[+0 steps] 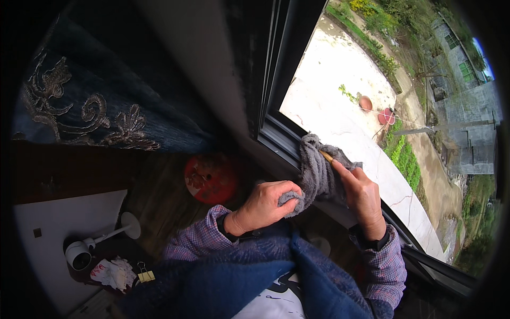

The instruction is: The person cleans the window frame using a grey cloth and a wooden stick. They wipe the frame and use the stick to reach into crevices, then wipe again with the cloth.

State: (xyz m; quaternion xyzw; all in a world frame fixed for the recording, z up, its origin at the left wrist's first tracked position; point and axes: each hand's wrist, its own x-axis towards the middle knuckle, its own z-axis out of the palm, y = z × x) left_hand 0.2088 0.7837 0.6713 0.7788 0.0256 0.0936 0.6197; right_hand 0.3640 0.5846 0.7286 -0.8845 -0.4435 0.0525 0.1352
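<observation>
A grey towelling cloth [316, 175] lies bunched over the dark window frame [282, 141], partly covering its lower track. My left hand [265, 205] is closed around the cloth's gathered near end. In my right hand [362, 193] is a thin yellowish-brown stick [326, 155], perhaps wood or bamboo, with the index finger laid along it. The stick's far end sinks into the folds of the cloth, so its tip is hidden. The cloth's far side reaches the pale outer ledge, and its folds cover what lies beneath.
A dark blue curtain [159, 115] with embroidered trim hangs at left. Below it stands a round red stool [209, 177]. A white security camera [81, 253], crumpled paper or fabric [115, 273] and a yellow binder clip [146, 275] are lower left. Outside are a pale stone ledge [398, 199] and pots.
</observation>
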